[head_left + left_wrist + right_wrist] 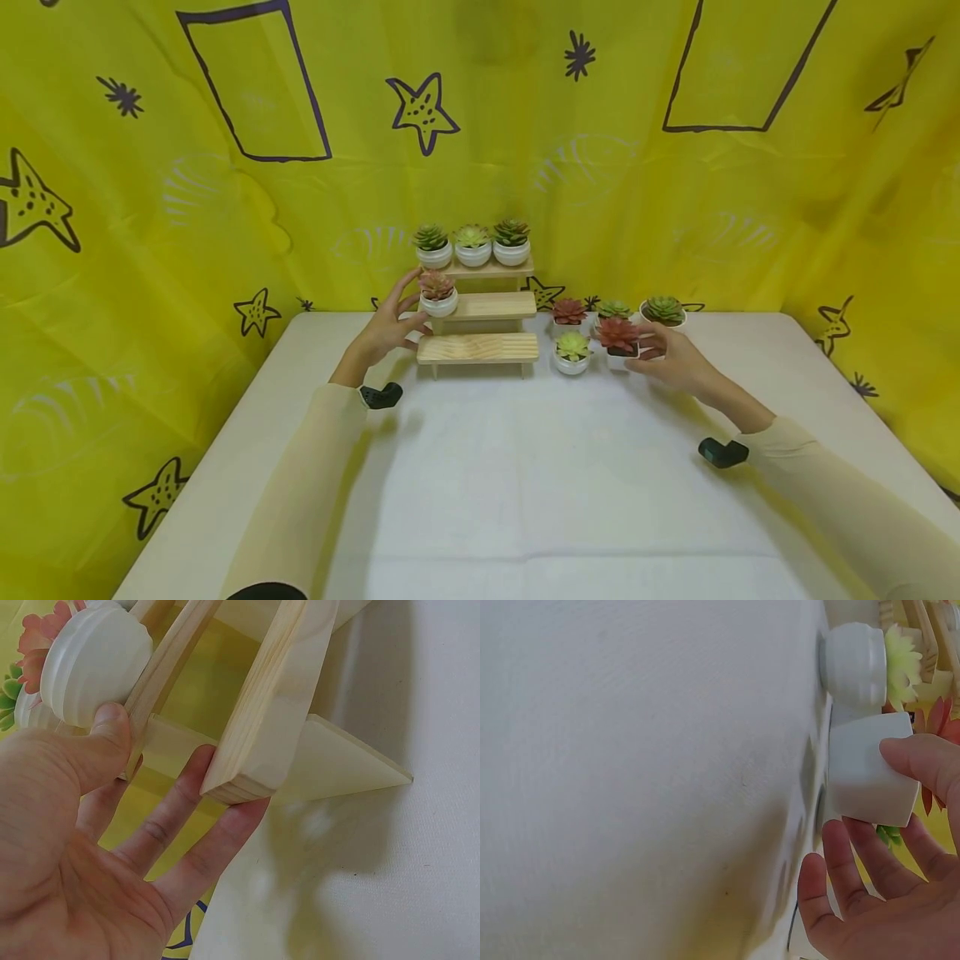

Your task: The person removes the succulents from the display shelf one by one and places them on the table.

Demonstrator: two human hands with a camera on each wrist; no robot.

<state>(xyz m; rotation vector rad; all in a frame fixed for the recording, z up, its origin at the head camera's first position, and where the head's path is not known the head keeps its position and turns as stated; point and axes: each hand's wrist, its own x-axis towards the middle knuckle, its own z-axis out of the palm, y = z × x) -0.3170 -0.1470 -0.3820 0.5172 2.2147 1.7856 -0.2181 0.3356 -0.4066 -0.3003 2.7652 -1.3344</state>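
A small white round pot with a pink succulent point(438, 293) sits at the left end of the middle tier of a wooden three-step stand point(477, 348). My left hand point(386, 325) is at that end, thumb against the pot point(97, 664) and fingertips at the end of the lowest tier point(259, 761). Its fingers are spread and only loosely bent. Over on the right, my right hand point(678, 360) pinches a white square pot with a red succulent point(619, 337). The thumb lies on the pot's side point(870, 772); other fingers are at its far side and below.
Three green succulents point(472, 242) in white pots line the top tier. Around the right hand stand a pale green succulent point(572, 350), another red one point(569, 313) and two green ones, including one behind the hand point(663, 312). A yellow patterned curtain point(495, 108) hangs behind the white table point(525, 483).
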